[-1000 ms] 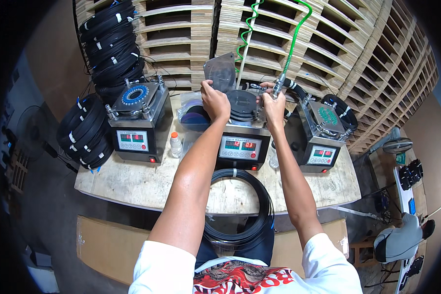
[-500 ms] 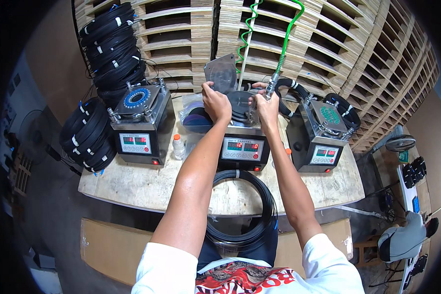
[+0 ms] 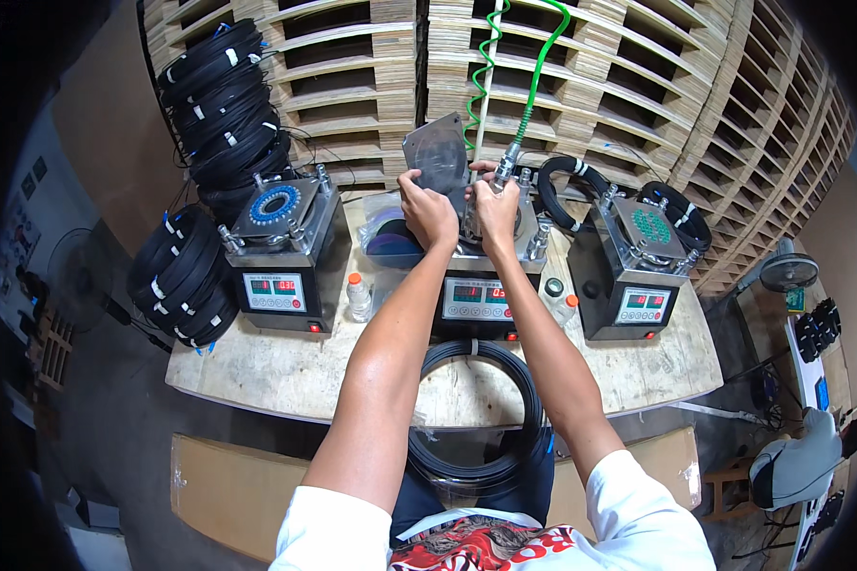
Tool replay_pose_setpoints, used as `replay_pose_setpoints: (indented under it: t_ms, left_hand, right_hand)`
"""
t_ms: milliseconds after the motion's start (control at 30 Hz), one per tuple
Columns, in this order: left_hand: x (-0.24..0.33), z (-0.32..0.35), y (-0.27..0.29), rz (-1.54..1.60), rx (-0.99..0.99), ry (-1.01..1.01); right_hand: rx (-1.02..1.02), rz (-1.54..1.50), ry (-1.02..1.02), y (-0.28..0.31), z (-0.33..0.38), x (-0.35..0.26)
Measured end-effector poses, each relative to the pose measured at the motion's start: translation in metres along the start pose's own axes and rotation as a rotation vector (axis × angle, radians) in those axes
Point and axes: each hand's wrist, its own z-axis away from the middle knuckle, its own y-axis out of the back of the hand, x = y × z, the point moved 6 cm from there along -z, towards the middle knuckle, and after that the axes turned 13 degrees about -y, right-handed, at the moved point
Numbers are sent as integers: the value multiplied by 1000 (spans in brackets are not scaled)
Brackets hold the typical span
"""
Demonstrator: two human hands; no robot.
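My left hand is closed on the lower edge of a square metal plate, tilted up above the middle machine. In my right hand is an air blow gun, its metal fitting joined to a green hose. That hand is close beside the plate, over the machine's top, and my fingers hide the gun's nozzle. Part of the machine's round top is covered by my hands. A coil of black cable hangs over the table's front edge, near my lap.
Similar machines stand left with a blue ring of parts and right with green parts. Cable coils are stacked at the far left. Small bottles flank the middle machine on the wooden table. Wooden pallets rise behind.
My right hand has moved left with the blow gun, closer to the plate. My left hand still holds the plate. The whole view has shifted slightly.
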Motion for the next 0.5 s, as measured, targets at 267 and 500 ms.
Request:
replay_pose_setpoints:
  t_ms: [267, 500]
  left_hand:
    - [3, 0, 5, 17, -17, 20]
    - [9, -1, 5, 16, -37, 28]
  right_hand:
    - [378, 336, 210, 34, -12, -10]
    - [296, 187, 175, 57, -20, -12]
